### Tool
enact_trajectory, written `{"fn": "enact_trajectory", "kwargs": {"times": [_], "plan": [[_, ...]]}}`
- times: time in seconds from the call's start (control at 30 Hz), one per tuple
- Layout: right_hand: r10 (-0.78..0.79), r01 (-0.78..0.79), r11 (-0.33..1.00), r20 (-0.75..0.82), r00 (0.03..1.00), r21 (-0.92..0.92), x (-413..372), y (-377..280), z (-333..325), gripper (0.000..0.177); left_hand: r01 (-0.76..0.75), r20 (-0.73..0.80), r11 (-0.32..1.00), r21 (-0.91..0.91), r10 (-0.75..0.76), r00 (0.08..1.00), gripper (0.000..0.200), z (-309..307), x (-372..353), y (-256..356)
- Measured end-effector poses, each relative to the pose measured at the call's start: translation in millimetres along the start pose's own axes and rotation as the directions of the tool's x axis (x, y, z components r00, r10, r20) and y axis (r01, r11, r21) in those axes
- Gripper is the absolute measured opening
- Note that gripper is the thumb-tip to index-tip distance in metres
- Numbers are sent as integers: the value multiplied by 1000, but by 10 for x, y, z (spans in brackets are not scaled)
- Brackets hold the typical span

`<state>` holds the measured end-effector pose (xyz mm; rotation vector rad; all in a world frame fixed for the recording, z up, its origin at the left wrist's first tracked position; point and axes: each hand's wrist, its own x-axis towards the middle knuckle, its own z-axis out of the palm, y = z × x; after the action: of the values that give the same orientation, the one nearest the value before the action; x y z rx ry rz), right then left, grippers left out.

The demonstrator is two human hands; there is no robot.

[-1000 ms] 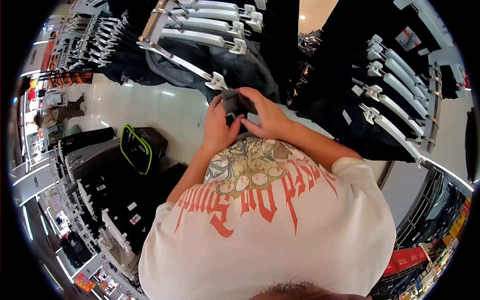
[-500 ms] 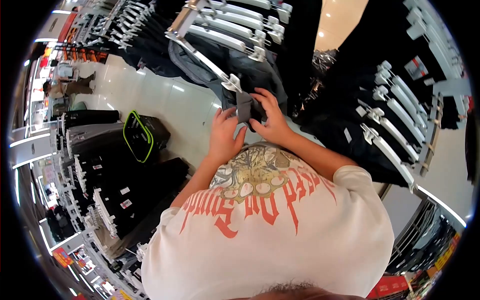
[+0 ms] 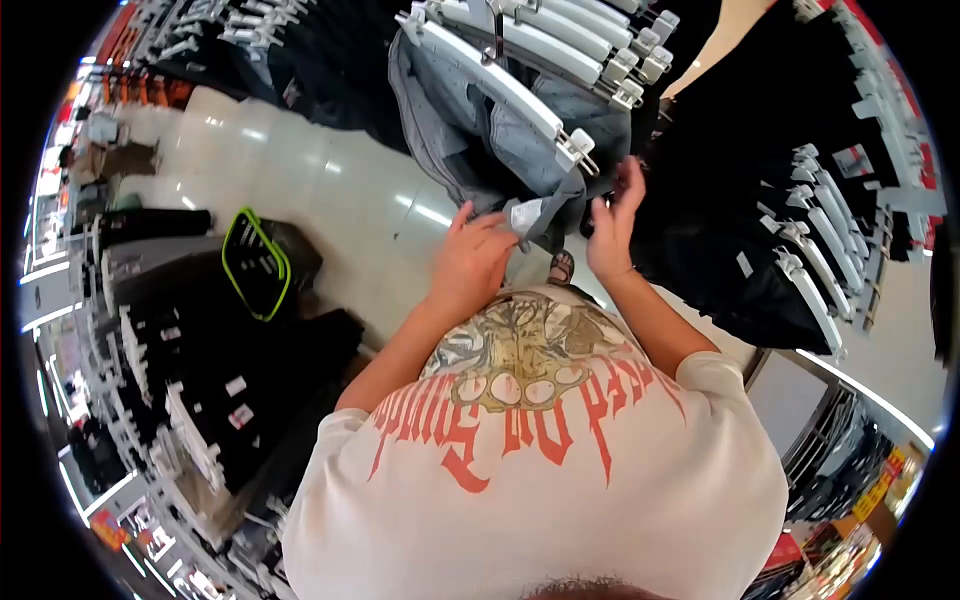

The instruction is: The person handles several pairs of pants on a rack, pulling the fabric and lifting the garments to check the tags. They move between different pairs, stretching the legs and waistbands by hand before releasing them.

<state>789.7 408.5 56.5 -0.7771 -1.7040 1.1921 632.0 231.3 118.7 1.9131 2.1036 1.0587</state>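
Grey pants [image 3: 530, 140] hang from a white clip hanger [image 3: 497, 88] at the front of a rack, their waist gaping so the inside shows. A white label [image 3: 527, 213] is visible on the inner cloth. My left hand [image 3: 470, 258] pinches the edge of the cloth beside this label. To the right of the pants, my right hand [image 3: 615, 225] is open, thumb and fingers apart, close to the cloth with nothing visible in it. The lower part of the pants is hidden behind my hands and the folds.
More white hangers [image 3: 575, 35] with dark clothes crowd the rack behind. Black garments [image 3: 710, 290] hang on another rack at right. At left, a black basket with a green rim [image 3: 226, 262] stands beside dark clothing [image 3: 190, 350]. Shiny tiled floor [image 3: 345, 215] lies between.
My right hand has let go of the cloth and moved right. The grey pants now gape open with the white label showing. My left hand has closed on their edge. The view has shifted slightly.
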Motion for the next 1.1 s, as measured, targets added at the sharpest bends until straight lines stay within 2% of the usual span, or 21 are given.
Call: {"fn": "enact_trajectory", "kwargs": {"times": [0.03, 0.1, 0.13, 0.17, 0.23, 0.27, 0.33, 0.4, 0.43, 0.47, 0.57, 0.7, 0.83, 0.9, 0.97, 1.03, 1.07, 1.1], "plan": [[40, -50, 996, -128, 991, -76, 120, 109, 13, 75, -21, 14, 999, -36, 22, 1000, 14, -24, 16, -12], [73, -133, 955, -228, 971, -263, 305, 280, -5, 73, -54, 50, 993, -105, 59, 997, 14, -71, 42, -46], [297, -303, 953, -192, 935, -2, 405, 326, 0, 67, -81, 64, 989, -123, 90, 994, 14, -126, 77, -54], [237, -232, 972, -208, 949, 48, 430, 498, 33, 47, -93, 87, 984, -153, 107, 990, 14, -116, 57, -98], [309, -303, 950, -89, 947, 80, 398, 291, 78, 29, -110, 133, 971, -212, 141, 981, 15, -108, 2, -223], [294, -290, 956, -108, 950, 48, 350, 242, 141, 24, -136, 138, 963, -234, 171, 976, 17, -114, -29, -271], [269, -265, 963, -145, 952, 46, 212, 158, 296, 19, -149, 176, 952, -267, 200, 964, 19, -139, -63, -354], [325, -330, 944, -136, 936, -14, 38, 141, 320, 18, -151, 216, 949, -276, 215, 953, 23, -176, -106, -372], [359, -368, 929, -122, 925, -52, -3, -4, 380, 17, -162, 190, 945, -284, 221, 957, 23, -211, -101, -354], [460, -457, 888, -107, 882, 53, -61, -177, 430, 10, -174, 166, 942, -288, 228, 959, 24, -260, -87, -333], [378, -377, 926, -110, 919, 36, -155, -268, 529, 12, -209, 101, 934, -288, 247, 964, 26, -322, -42, -335], [436, -431, 896, -28, 899, 106, -180, -286, 550, 14, -228, 86, 926, -302, 265, 961, 29, -289, -61, -322], [410, -406, 903, 5, 912, 141, -192, -230, 619, 16, -291, 163, 910, -295, 348, 923, 28, -278, -14, -318], [423, -425, 900, 43, 905, 97, -205, -295, 622, 17, -301, 196, 906, -299, 367, 909, 24, -272, 73, -258], [397, -406, 906, 93, 913, 120, -284, -125, 630, 19, -373, 195, 890, -264, 428, 883, 27, -195, 183, -198], [490, -546, 809, 261, 832, 219, -369, -18, 570, 27, -452, 192, 861, -232, 496, 847, 29, -72, 301, -110], [295, -367, 891, 276, 915, 265, -431, 42, 560, 27, -494, 190, 843, -215, 532, 825, 30, 19, 394, -70], [87, -179, 931, 284, 955, 317, -514, 94, 552, 28, -529, 190, 826, -195, 561, 806, 30, 82, 472, 10]]}}
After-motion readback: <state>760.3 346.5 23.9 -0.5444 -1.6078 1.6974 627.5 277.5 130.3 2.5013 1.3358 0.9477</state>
